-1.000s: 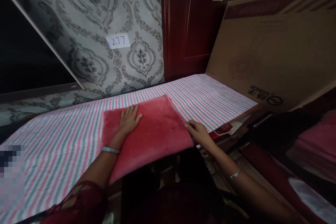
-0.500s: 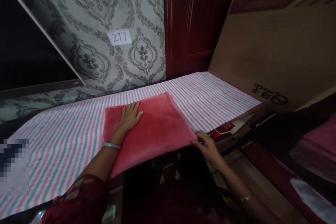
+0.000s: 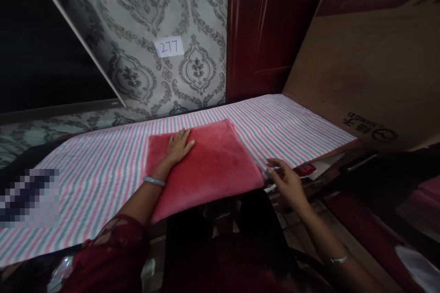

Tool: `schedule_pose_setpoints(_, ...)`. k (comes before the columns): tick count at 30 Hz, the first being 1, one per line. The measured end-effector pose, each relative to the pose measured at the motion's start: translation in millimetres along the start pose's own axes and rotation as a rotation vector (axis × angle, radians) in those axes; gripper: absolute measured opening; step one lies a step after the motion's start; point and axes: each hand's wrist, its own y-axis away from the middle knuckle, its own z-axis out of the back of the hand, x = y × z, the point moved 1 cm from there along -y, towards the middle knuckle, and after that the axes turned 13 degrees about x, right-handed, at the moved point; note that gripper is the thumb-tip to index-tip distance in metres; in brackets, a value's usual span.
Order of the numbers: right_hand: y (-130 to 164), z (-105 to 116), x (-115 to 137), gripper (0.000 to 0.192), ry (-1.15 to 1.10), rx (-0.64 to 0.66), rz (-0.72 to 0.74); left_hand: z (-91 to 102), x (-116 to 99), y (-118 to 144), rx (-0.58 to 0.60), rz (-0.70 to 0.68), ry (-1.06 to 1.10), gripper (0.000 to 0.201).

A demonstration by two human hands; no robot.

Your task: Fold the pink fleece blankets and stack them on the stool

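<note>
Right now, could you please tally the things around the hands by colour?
Red: 1, folded red cloth under the left hand
Striped: 1, striped sheet
Brown: 1, cardboard box
White: 1, label 277
Total: 4

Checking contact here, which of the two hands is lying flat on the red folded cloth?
The left hand, palm down on the red folded cloth; the right hand hovers open off its right corner.

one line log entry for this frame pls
left hand: flat on red folded cloth | right hand: open, beside cloth's right edge | cloth: on striped sheet
</note>
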Motion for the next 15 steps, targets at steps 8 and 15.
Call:
schedule_pose_setpoints(8, -101, -48, 80, 0.061, 0.416, 0.202, 0.397, 32.0, 15, 12, -0.035, 0.079, 0.033, 0.066)
schedule_pose_setpoints(15, -186, -123, 121, 0.051, 0.648, 0.394, 0.148, 50.3, 29, 15, -0.057, 0.369, 0.042, 0.061)
